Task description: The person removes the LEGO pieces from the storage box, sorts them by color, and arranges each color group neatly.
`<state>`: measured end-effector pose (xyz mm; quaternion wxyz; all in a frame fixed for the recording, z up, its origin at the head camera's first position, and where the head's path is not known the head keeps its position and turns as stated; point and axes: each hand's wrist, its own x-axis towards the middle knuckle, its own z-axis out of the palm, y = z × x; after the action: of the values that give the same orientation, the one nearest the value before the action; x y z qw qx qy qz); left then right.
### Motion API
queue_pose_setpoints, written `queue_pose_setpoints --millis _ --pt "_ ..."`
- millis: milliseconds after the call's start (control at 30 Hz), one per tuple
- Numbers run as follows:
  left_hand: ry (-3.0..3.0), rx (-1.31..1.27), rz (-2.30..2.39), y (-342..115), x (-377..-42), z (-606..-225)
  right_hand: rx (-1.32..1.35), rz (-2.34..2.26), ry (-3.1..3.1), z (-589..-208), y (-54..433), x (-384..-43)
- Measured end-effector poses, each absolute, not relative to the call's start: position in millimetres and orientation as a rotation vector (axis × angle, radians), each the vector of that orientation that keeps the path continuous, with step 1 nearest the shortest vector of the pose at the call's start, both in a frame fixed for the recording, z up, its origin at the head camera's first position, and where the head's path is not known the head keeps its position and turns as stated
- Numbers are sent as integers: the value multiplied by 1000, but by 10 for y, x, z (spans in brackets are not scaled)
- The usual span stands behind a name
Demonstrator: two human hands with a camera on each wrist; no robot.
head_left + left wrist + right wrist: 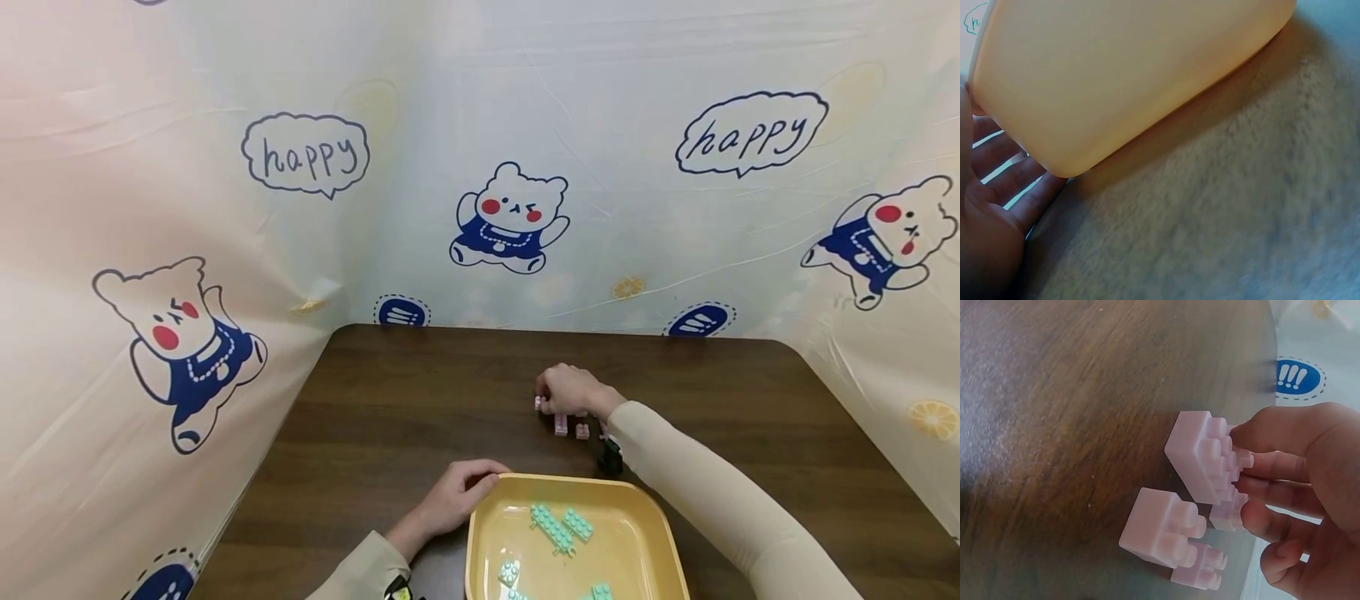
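My left hand (453, 496) holds the far left corner of a yellow tray (626, 542). In the left wrist view its thumb and fingers lie about the corner of the tray wall (1135, 81). Further back on the table, my right hand (573, 388) is bent down over a group of pink toy bricks (561, 425). The right wrist view shows the thumb and fingers (1279, 465) around a small pink brick, partly hidden behind a larger pink brick (1194, 453). Another pink brick (1154, 525) stands nearer the wrist camera.
Several mint-green toy bricks (552, 528) lie in the tray. The dark wooden table (420, 375) reaches back to a printed curtain (420, 208) with bears and "happy" bubbles. A black wrist device (611, 457) sits under the right sleeve (705, 475).
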<state>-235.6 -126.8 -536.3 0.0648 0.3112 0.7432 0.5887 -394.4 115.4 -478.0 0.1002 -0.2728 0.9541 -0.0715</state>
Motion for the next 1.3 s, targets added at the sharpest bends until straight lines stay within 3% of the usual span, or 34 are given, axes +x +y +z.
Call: queue_pose_setpoints --millis 267,467,733,933,1300 --pt "2238 928 1764 -1262 -2336 -5317 -800 -270 2826 -4669 1207 -3924" --pt "2271 953 1773 -1291 -2410 -5397 -907 -402 2892 -4345 1316 -3782" --pt "2227 969 1776 -1286 -2375 -5459 -1308 -540 2949 -4051 1523 -3059" --pt "2200 958 1809 -1275 -2359 -5449 -1421 -652 2824 -4073 1627 -2527" --pt "2194 1000 1824 -1241 -2371 -5445 -1424 -686 2747 -4365 1852 -2133"
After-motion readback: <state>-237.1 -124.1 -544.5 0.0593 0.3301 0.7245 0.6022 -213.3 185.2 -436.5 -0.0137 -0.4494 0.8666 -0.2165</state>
